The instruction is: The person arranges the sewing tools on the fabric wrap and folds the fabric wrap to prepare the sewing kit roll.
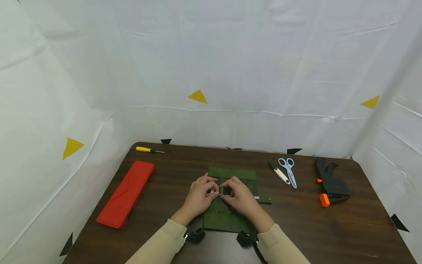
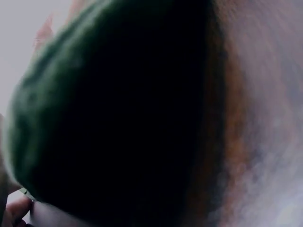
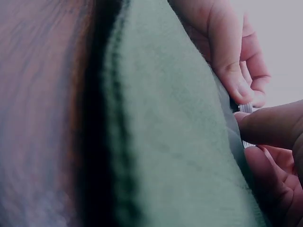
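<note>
A dark green cloth pouch (image 1: 232, 174) lies on the table in the head view, its short strap with a round metal snap (image 1: 269, 198) sticking out to the right. Over its middle, my left hand (image 1: 199, 196) and right hand (image 1: 243, 198) meet fingertip to fingertip. Close up in the right wrist view, the thumbs and fingers of both hands pinch a narrow, pale ribbed strip (image 3: 245, 108) beside the green cloth. Most of the strip is hidden by the fingers. Dark, blurred cloth fills much of the left wrist view.
To the left lies a red case (image 1: 126, 194), with a yellow-handled screwdriver (image 1: 144, 149) behind it. On the right are a white and black cutting tool (image 1: 280, 174), light blue scissors (image 1: 289, 171) and a black clamp (image 1: 333, 185) with orange parts. White sheeting surrounds the table (image 1: 171, 172).
</note>
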Available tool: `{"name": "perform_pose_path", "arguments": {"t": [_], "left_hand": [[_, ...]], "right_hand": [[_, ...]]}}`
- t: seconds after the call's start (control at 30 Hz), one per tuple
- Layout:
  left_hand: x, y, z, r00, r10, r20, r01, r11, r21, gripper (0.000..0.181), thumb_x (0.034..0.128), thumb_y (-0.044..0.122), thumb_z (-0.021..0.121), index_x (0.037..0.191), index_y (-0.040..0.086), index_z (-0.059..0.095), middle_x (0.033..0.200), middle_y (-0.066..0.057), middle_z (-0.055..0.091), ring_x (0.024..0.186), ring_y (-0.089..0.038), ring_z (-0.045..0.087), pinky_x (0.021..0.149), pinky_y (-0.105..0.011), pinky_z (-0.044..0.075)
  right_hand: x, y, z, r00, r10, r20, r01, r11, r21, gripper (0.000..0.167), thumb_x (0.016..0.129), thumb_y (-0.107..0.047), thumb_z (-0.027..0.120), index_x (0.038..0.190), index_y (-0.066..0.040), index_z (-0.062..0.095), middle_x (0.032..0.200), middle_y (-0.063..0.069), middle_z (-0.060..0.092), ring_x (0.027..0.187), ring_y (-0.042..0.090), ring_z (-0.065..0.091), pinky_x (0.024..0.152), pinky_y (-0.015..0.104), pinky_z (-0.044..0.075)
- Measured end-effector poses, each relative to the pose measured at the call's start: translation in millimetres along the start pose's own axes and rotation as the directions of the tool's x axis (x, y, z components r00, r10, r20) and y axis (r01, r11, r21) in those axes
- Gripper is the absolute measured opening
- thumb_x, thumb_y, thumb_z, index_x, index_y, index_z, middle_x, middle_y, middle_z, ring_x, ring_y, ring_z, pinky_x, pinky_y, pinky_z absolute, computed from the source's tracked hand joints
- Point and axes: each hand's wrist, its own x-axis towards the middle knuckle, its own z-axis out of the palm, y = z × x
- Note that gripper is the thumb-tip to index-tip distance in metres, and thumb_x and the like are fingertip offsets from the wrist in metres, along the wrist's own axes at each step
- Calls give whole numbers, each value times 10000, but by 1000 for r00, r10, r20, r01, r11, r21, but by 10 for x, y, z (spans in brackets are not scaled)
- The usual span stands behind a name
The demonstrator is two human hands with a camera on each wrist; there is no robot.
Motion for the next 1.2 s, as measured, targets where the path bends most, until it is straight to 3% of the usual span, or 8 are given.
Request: {"name": "perform_pose_path", "arguments": {"t": [0.23, 0.5, 0.73, 0.93, 1.07, 1.2], "left_hand": [[-9, -18, 33, 1000, -4, -4, 4, 1000, 28, 163, 1023, 229, 783, 917, 266, 664, 1442, -53, 683, 1594, -450, 401, 1247, -727, 311], [-13, -25, 15, 1000, -4, 24, 4, 1000, -19, 152, 1033, 250, 770, 923, 279, 669, 1455, -39, 666, 1589, -439, 396, 1264, -735, 271], [4, -49, 27, 999, -24, 36, 25, 999, -22, 152, 1042, 263, 761, 929, 302, 667, 1472, -37, 657, 1596, -430, 386, 1275, -729, 259], [27, -49, 38, 999, -43, 32, 44, 999, -30, 125, 1043, 272, 756, 947, 279, 677, 1470, -45, 666, 1599, -432, 380, 1280, -731, 241], [29, -51, 37, 998, -44, 36, 45, 999, -26, 126, 1047, 276, 749, 945, 267, 675, 1470, -48, 665, 1590, -436, 391, 1277, -733, 246], [26, -93, 59, 999, -35, 25, 36, 999, -26, 124, 1054, 272, 744, 949, 280, 678, 1461, -45, 665, 1580, -433, 401, 1268, -736, 255]], "right_hand": [[-15, -31, 6, 1000, 11, -2, -11, 1000, -5, 314, 958, -168, 866, 1255, -198, 769, 1060, -29, 594, 684, 57, 520, 623, 240, 498], [-9, -86, 40, 985, 169, -37, -168, 985, 24, 297, 920, -214, 902, 1191, -178, 787, 1021, -1, 584, 582, 107, 547, 545, 261, 520], [-5, -48, -3, 995, 98, 34, -99, 994, 55, 343, 942, -168, 881, 1260, -162, 753, 1066, 25, 565, 605, 118, 553, 581, 264, 550], [-1, 4, -78, 989, 95, 113, -119, 966, 230, 334, 1031, -158, 781, 1361, -152, 728, 1125, 78, 568, 598, 196, 557, 551, 350, 600], [-3, 18, -90, 988, 99, 122, -131, 946, 296, 246, 1078, -153, 709, 1321, -157, 753, 1144, 95, 583, 603, 221, 544, 550, 379, 609], [-7, 24, -88, 989, 84, 120, -116, 949, 294, 216, 1069, -94, 703, 1268, -146, 769, 1152, 104, 597, 596, 215, 553, 548, 374, 607]]}}
